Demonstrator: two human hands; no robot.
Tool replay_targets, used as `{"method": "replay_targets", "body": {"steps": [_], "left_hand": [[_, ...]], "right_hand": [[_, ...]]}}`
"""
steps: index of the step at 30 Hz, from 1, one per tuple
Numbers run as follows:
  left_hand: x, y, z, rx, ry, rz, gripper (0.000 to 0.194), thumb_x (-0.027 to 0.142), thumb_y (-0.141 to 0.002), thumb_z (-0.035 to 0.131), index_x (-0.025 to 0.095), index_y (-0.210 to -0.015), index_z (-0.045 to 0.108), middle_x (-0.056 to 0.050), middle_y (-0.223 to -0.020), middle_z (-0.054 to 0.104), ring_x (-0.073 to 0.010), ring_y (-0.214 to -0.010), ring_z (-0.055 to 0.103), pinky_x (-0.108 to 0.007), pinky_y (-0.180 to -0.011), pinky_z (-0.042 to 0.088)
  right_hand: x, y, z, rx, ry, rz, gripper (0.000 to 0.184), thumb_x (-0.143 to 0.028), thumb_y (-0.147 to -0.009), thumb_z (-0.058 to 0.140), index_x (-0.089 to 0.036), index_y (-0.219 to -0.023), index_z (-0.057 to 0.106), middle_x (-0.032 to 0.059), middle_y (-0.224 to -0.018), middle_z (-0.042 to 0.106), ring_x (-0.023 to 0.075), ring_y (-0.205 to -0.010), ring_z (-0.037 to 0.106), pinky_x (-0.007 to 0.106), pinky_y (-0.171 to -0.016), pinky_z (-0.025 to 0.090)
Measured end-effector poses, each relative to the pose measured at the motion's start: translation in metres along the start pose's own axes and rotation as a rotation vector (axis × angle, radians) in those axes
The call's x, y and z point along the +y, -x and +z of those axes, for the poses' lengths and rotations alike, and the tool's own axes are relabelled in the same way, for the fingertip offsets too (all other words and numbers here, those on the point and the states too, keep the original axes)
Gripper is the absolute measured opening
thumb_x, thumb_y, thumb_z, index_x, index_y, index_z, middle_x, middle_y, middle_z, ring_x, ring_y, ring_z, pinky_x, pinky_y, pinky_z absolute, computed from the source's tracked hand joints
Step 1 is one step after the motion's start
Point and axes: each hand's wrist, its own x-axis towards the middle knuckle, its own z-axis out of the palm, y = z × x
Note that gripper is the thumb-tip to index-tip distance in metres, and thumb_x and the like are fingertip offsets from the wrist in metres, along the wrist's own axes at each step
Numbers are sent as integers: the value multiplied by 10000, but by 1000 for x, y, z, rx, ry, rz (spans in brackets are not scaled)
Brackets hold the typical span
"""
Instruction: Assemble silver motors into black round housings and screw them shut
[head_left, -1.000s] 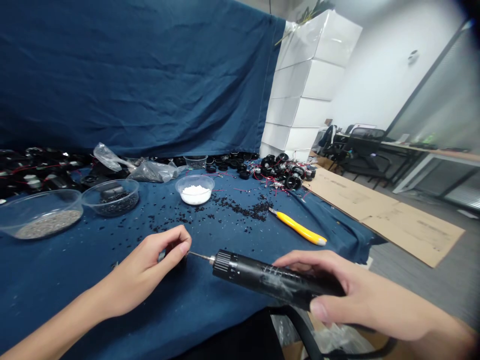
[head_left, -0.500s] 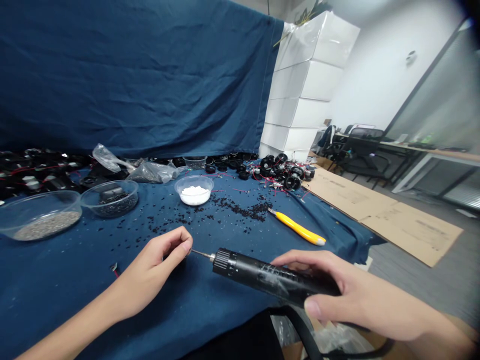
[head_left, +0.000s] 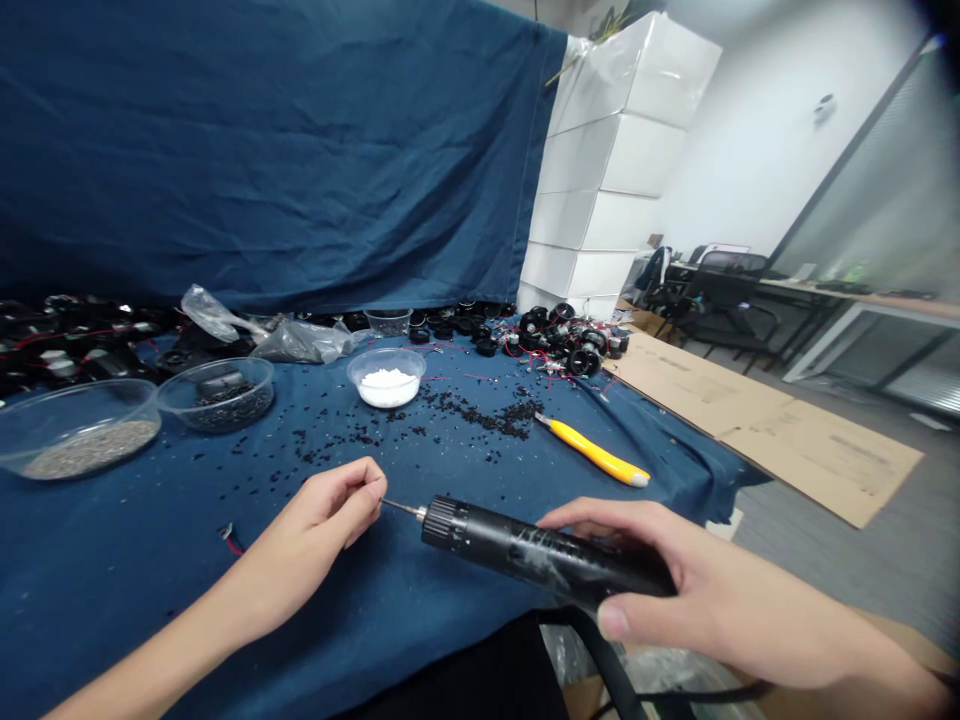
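Observation:
My right hand (head_left: 660, 570) is wrapped round a black electric screwdriver (head_left: 525, 548), held nearly level with its nose pointing left. Its thin bit (head_left: 401, 507) reaches the fingertips of my left hand (head_left: 337, 510). Those fingers are closed in a pinch, and whatever lies between them is hidden. Beyond the hands, small black parts (head_left: 495, 415) are scattered over the blue cloth (head_left: 450, 600). A yellow-handled cutter (head_left: 596, 452) lies to the right of them. Left of my wrist is a small part with a red wire (head_left: 231, 540).
Clear bowls hold small metal pieces (head_left: 94, 450), black pieces (head_left: 232, 400) and white pieces (head_left: 388, 388). Black round parts with red wires (head_left: 574, 340) are heaped at the back, near stacked white boxes (head_left: 592, 220). A plastic bag (head_left: 307, 340) and flat cardboard (head_left: 780, 430) lie farther out.
Both hands and the screwdriver hold nearly the same pose, with the bit still at my left fingertips. The view has shifted very slightly.

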Motion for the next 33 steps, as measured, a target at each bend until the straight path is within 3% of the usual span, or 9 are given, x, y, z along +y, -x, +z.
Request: {"method": "replay_targets", "body": {"steps": [3, 5, 7, 9, 11, 14, 18, 24, 33], "left_hand": [[-1, 0, -16, 46, -229, 48, 372, 527, -905, 414, 213, -745, 535, 5, -700, 538, -168, -668, 494, -265, -631, 410], [-10, 1, -26, 145, -474, 59, 397, 608, -812, 533, 242, -945, 609, -36, -927, 632, -240, -845, 570, -331, -767, 438], [-25, 1, -31, 169, -665, 46, 672, 657, -652, 681, 273, -1191, 565, -80, -1148, 615, -321, -997, 568, -404, -856, 432], [-39, -1, -30, 91, -749, 41, 779, 650, -596, 727, 271, -1249, 538, -101, -1207, 601, -355, -1049, 557, -428, -870, 433], [-47, -3, -23, 32, -745, 50, 613, 605, -654, 704, 245, -1136, 584, -92, -1126, 634, -336, -1018, 575, -406, -846, 447], [-45, -3, -13, 73, -632, 93, 426, 500, -704, 689, 231, -1004, 551, -49, -973, 655, -270, -893, 614, -342, -779, 467], [-26, 6, -9, 221, -461, 137, 441, 419, -681, 717, 244, -1014, 485, 14, -842, 648, -186, -697, 616, -269, -662, 463], [-3, 20, -8, 331, -460, 418, 318, 275, -745, 667, 231, -1036, 546, 8, -906, 635, -161, -775, 617, -248, -721, 456], [15, 29, -5, 281, -504, 561, 258, 176, -787, 614, 218, -1020, 512, 1, -899, 619, -145, -782, 612, -241, -703, 460]], "right_hand": [[2, 1, -1, 9, -18, 1, 635, -526, -758, 708, -305, -1324, 523, 39, -1268, 581, 289, -1154, 532, 367, -976, 458], [4, 2, -2, 21, -10, 7, 627, -533, -761, 703, -308, -1319, 526, 36, -1283, 571, 291, -1172, 519, 382, -1008, 430], [5, 2, -2, 26, 9, 13, 625, -542, -760, 700, -314, -1316, 530, 32, -1284, 570, 293, -1173, 517, 397, -1025, 413], [3, 1, -1, 22, 32, 22, 618, -537, -760, 701, -314, -1312, 536, 32, -1270, 577, 290, -1156, 528, 405, -1024, 412], [0, -2, 1, 9, 55, 26, 608, -523, -761, 705, -305, -1305, 546, 36, -1254, 586, 285, -1137, 539, 404, -1014, 420], [-3, -3, 4, -17, 74, 4, 595, -517, -754, 713, -303, -1289, 564, 35, -1229, 602, 281, -1116, 554, 395, -992, 440], [0, 3, 5, -46, 68, 3, 597, -520, -749, 716, -337, -1295, 561, 27, -1223, 614, 286, -1092, 581, 383, -962, 475], [2, 22, 8, 39, 81, -29, 628, -410, -717, 766, -353, -1309, 561, 28, -1243, 631, 317, -1084, 605, 355, -888, 527], [4, 32, 11, 141, 119, -196, 648, -273, -653, 810, -372, -1260, 605, 19, -1117, 705, 291, -921, 686, 318, -742, 580]]}}
